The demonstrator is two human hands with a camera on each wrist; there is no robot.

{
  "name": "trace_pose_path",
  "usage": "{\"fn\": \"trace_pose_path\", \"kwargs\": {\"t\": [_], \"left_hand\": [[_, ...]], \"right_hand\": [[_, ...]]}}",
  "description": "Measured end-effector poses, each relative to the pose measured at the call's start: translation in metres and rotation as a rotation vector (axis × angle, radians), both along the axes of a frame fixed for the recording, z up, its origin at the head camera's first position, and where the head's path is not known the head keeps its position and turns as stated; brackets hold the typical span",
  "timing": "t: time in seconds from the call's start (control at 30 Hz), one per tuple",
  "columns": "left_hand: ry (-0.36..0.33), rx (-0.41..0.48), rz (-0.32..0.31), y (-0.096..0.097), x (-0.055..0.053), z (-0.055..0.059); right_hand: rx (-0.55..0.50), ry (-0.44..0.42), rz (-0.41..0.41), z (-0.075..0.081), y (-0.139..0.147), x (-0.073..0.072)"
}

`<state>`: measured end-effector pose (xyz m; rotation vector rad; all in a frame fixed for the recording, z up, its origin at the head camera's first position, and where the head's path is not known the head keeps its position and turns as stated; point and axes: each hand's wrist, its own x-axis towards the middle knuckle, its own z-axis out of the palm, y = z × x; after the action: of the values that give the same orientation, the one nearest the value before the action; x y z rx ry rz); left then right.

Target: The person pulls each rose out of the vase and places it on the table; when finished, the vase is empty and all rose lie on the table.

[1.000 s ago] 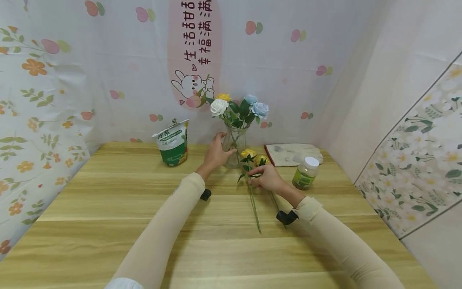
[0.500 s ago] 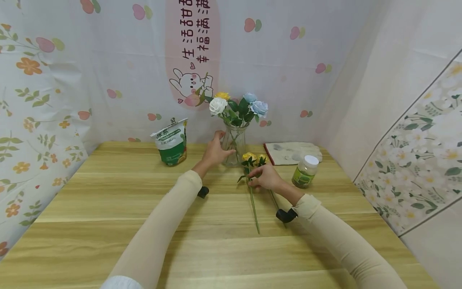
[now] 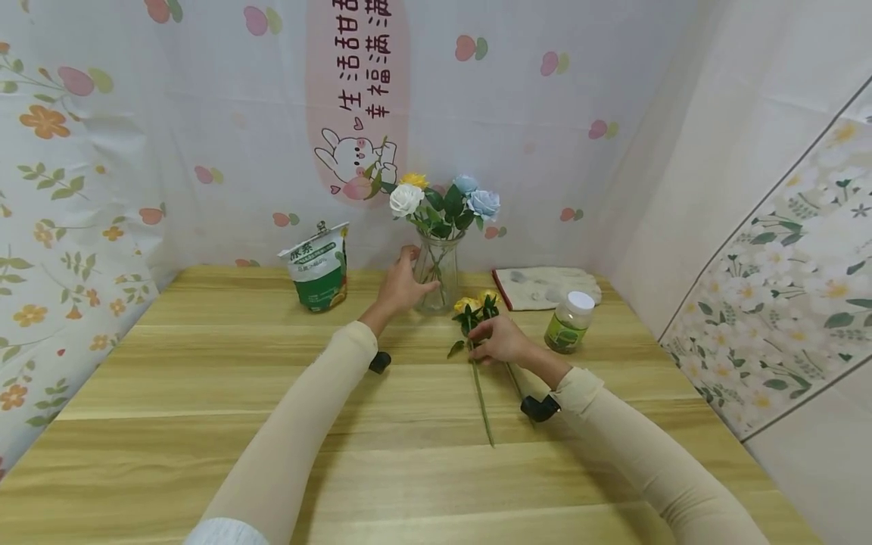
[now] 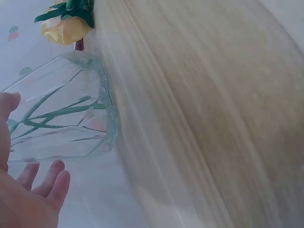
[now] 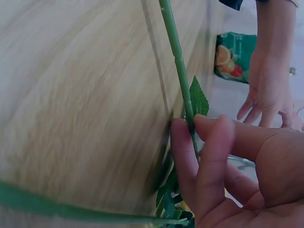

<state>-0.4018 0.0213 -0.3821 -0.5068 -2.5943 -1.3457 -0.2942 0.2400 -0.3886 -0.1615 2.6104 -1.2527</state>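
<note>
A glass vase (image 3: 437, 291) holding white, yellow and light-blue artificial roses stands near the back of the table. My left hand (image 3: 403, 284) is at its left side, thumb in front and fingers loosely spread around it; the left wrist view shows the fingertips close to the glass (image 4: 66, 114). My right hand (image 3: 502, 338) pinches the green stem of a yellow rose (image 3: 466, 305) between thumb and fingertips. The stem (image 5: 176, 61) runs toward me, with its shadow beside it on the wood. A second yellow rose (image 3: 487, 297) lies right beside it, its stem partly hidden by my right hand.
A green-and-white pouch (image 3: 320, 276) with a clip on top stands at the back left. To the right are a white-lidded jar (image 3: 568, 324) and a pale work glove (image 3: 541, 288). A printed cloth hangs behind the wooden table (image 3: 409, 484).
The pinched yellow rose has shifted slightly toward me, its bloom now closer to my right hand. My left hand stays at the vase. The head view has swung slightly to the right.
</note>
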Motion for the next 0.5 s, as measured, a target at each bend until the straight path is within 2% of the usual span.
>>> {"fn": "trace_pose_path", "kwargs": {"t": [0.13, 0.3, 0.4, 0.5], "left_hand": [[0.005, -0.004, 0.007, -0.001, 0.002, -0.001], [0.015, -0.008, 0.016, 0.0, 0.004, -0.002], [0.021, -0.014, 0.023, 0.0, 0.006, -0.002], [0.028, -0.017, 0.029, 0.0, 0.007, -0.002]], "right_hand": [[0.074, 0.015, 0.056, 0.004, 0.004, 0.001], [0.184, 0.099, 0.104, 0.024, 0.011, -0.003], [0.182, 0.189, 0.084, 0.041, 0.01, -0.008], [0.114, 0.282, 0.051, 0.06, 0.004, -0.016]]}}
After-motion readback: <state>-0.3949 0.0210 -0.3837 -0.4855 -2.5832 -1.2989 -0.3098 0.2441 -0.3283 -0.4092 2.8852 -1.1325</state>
